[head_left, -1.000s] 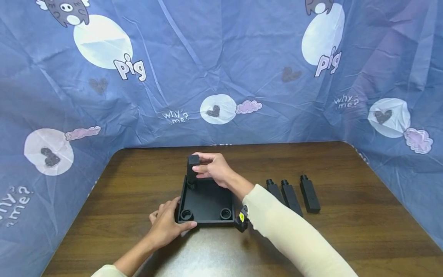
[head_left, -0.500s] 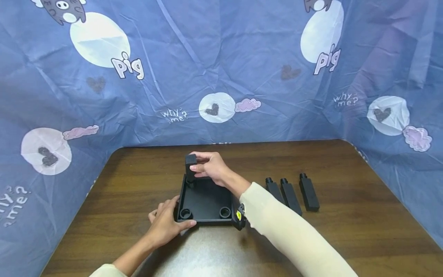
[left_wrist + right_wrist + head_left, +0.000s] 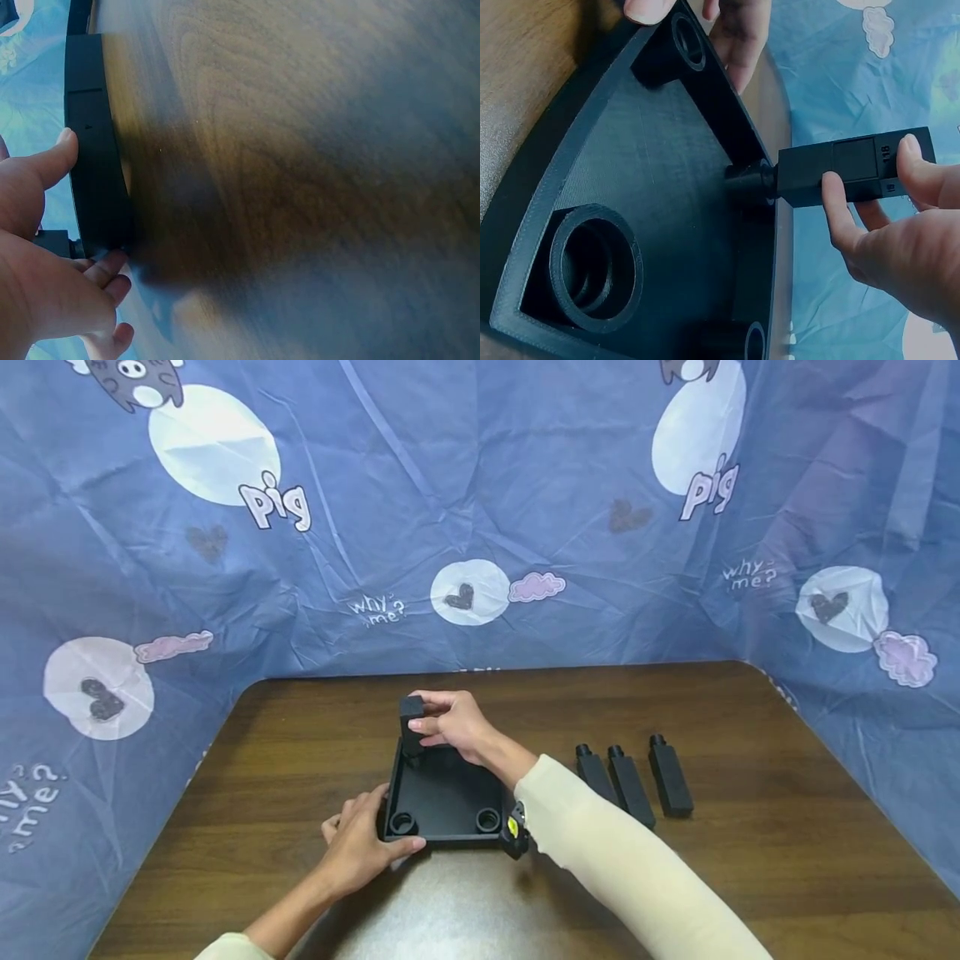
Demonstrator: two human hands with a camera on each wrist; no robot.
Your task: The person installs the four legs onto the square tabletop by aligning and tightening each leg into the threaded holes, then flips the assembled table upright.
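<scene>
A black square tray-like base (image 3: 450, 793) with raised walls lies on the table, a round threaded socket in each corner. My right hand (image 3: 461, 724) pinches a black rectangular leg (image 3: 412, 714) between thumb and fingers. The leg stands upright at the far left socket (image 3: 748, 184); in the right wrist view its threaded end is at the socket's mouth, partly hidden inside it. My left hand (image 3: 363, 843) grips the base at its near left corner, thumb along the front wall and fingers around the left side. The left wrist view shows that thumb (image 3: 58, 157) against the wall.
Three more black legs with threaded ends, a left one (image 3: 596, 777), a middle one (image 3: 632, 789) and a right one (image 3: 670, 777), lie on the wooden table (image 3: 750, 860) right of the base. A blue printed cloth (image 3: 525, 510) hangs behind the table.
The right hand and the leg have shifted very slightly left in the head view, which has itself moved a little. The left hand keeps its hold on the base.
</scene>
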